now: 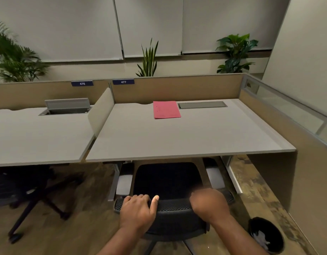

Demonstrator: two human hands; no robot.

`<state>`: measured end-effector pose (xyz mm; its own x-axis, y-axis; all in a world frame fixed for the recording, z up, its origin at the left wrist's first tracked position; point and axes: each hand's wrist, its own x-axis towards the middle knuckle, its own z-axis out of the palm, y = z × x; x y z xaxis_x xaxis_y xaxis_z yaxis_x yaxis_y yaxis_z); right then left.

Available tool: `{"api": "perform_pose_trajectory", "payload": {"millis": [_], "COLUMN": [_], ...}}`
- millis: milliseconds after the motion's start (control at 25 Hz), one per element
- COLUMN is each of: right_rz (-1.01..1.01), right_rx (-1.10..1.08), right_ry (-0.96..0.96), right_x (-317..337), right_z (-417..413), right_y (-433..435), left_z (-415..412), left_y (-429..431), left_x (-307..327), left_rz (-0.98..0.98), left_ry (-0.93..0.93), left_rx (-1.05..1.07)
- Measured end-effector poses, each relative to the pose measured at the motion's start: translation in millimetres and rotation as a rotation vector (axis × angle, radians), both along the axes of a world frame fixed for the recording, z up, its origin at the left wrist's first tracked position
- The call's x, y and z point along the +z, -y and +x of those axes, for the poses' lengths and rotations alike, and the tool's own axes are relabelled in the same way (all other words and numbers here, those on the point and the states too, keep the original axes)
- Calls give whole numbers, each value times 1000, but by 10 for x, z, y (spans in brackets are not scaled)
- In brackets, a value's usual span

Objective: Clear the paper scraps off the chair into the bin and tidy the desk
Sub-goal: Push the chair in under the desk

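Your left hand [138, 208] is clamped on the top edge of the chair [166, 181] back, fingers curled over the front and thumb lying flat along the rim. Your right hand [208, 203] is a bit blurry, but it looks wrapped over the same edge further right, knuckles up.

The chair is tucked in, with its seat running under the front edge of the desk [177, 137]. The grey armrests [124, 181] sit just below that edge, one on each side. The left one is just beside the desk leg [113, 181], so it's tight there.

The bin [266, 234] is on the floor to your right, near the desk's side panel [269, 173]. The paper scraps [261, 238] are showing white inside it. There's a strip of floor [238, 214] between the chair and the bin.

On the desk, a pink folder [166, 109] lies flat, well back from the front edge. Its right side is just beside a closed cable hatch [202, 104].

A low divider [102, 111] splits this desk from the second desk [39, 133] on the left. A second chair [30, 190] sits under that one, its legs spread out across the floor, well apart from yours.
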<state>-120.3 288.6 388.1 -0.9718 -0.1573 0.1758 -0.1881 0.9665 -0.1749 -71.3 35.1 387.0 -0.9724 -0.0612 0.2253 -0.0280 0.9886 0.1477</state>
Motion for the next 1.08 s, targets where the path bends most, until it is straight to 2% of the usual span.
{"api": "perform_pose_trajectory", "payload": {"millis": [280,520,880,1080], "right_rz": [-9,-6,-13,-79], "right_rx": [30,50,100,93], "right_ry": [2,45,86,177], "right_x": [5,66,96,196], "right_z": [-1045,-1751,-2255,-2420], "right_y": [-86,-73,-58,-96], "left_z": [-1045,-1733,-2211,-2362], "left_y": [-70,-54,-34,-51], "left_x": [-49,-30,66,209], "left_rz": [-23,-6,-2,-46], "left_ry": [-2,75,185,251], "left_rx": [15,27,32,4]}}
